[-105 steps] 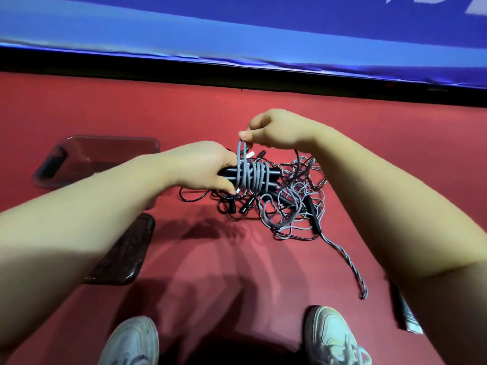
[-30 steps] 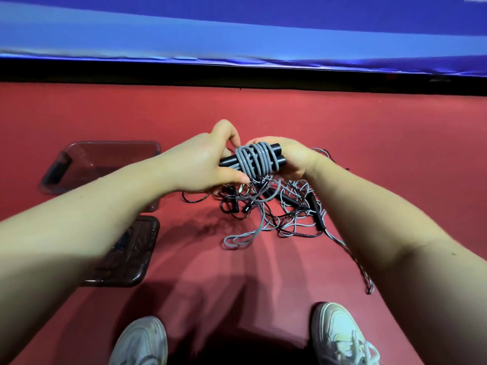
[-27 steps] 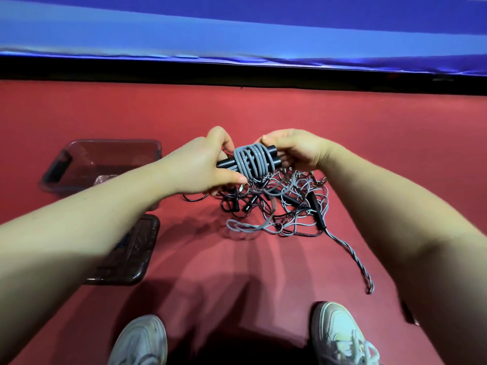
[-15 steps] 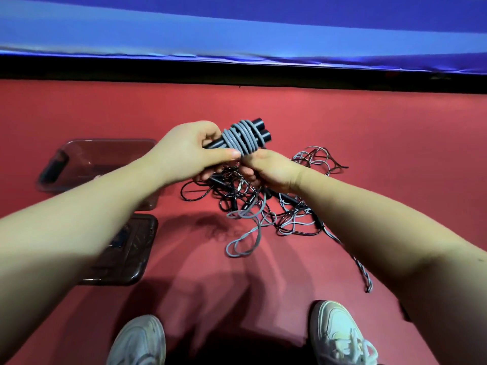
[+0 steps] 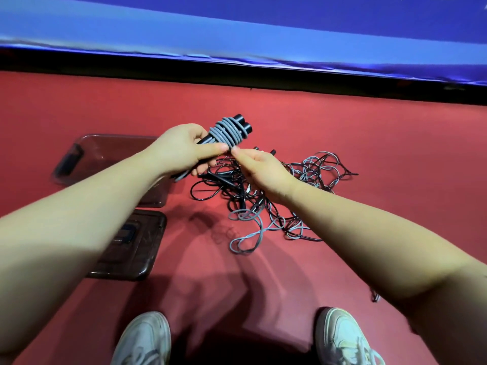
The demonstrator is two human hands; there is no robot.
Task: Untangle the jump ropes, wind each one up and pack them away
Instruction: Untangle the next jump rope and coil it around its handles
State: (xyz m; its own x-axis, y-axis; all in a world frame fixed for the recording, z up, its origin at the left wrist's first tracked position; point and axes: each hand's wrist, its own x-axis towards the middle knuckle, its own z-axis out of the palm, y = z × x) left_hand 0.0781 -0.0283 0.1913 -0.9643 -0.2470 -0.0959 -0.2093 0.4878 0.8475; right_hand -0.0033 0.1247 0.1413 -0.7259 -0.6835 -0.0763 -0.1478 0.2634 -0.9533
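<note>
Above the red floor (image 5: 369,143), at twelve o'clock from the shoes (image 5: 143,338), I have the bundle (image 5: 228,131) held up. It is one grey jump rope wound round its pair of black handles. The left hand (image 5: 181,151) is clenched round the handles' near ends, with the thumb laid against the turns. The right hand (image 5: 259,167) pinches at the lowest turn, seemingly on the rope's tail, though I cannot see the tail itself. The tangle (image 5: 276,196) of other ropes lies on the floor beneath and out toward three o'clock, and a loose grey loop (image 5: 247,238) trails toward six.

My worry is the tail. If it is not tucked firmly under a turn, the wraps will likely spring loose once the right hand lets go, and the winding would need redoing. I also cannot tell whether that grey loop belongs to the bundle or to the tangle. If it is joined to the bundle, carrying the bundle off would drag the tangle along and tighten its knots. The handles could also slide apart inside the wraps if the left hand slackens.

Room looks good. The clear box (image 5: 113,164) stands open at nine o'clock, near the left forearm, and its lid (image 5: 131,246) lies flat just beside it at seven. I would keep height over the box's near wall. The blue padded wall (image 5: 237,35) closes off twelve o'clock, well apart from both hands.
</note>
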